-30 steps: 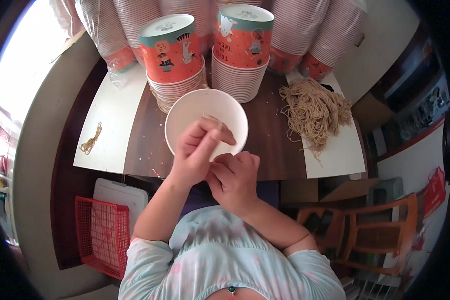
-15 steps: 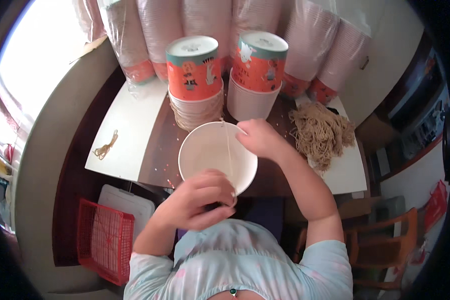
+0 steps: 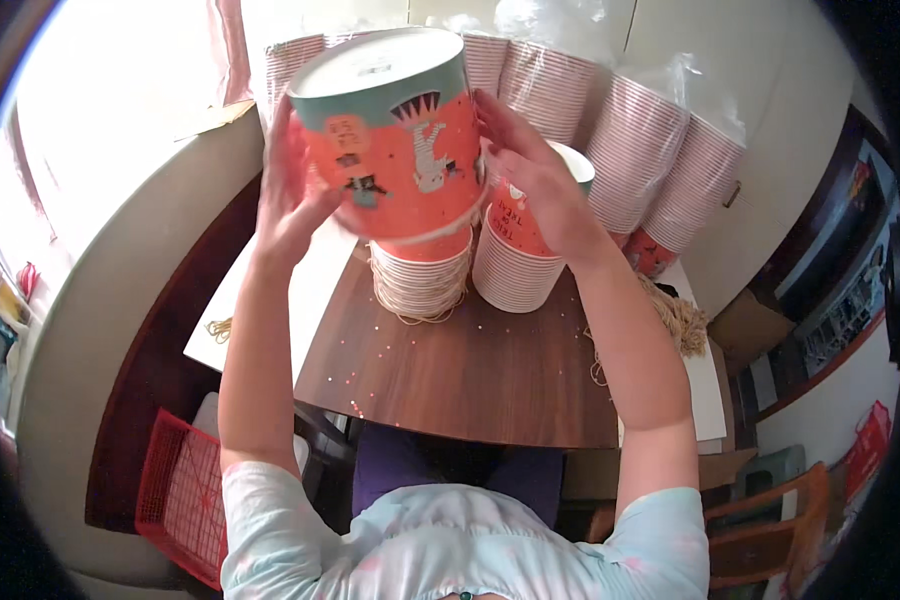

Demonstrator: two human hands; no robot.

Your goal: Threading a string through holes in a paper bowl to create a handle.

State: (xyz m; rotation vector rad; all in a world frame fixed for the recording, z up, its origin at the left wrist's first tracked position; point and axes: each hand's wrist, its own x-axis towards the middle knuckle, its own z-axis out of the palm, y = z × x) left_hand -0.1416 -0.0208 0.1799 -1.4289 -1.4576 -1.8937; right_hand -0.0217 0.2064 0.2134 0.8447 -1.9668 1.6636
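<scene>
A paper bucket (image 3: 395,165), orange with a teal band and cartoon animals, is upside down in the air. My left hand (image 3: 292,190) grips its left side and my right hand (image 3: 530,175) its right side, partly hidden behind it. Just below and behind it stands the left stack of nested upturned buckets (image 3: 420,272), with thin strings hanging round their rims. The held bucket covers the top of that stack. A second stack of upturned buckets (image 3: 518,265) stands to its right, beside my right forearm.
Tall plastic-wrapped stacks of buckets (image 3: 635,140) line the back. A tangle of tan strings (image 3: 675,318) lies at the table's right, and a few strings (image 3: 220,328) at the left. Small specks dot the brown tabletop (image 3: 450,375). A red basket (image 3: 182,500) sits lower left, a wooden chair (image 3: 770,520) lower right.
The bucket was mouth-up near my body with a string across its opening. It has been turned over and raised toward the left stack, both hands now on its sides. The view has shifted too.
</scene>
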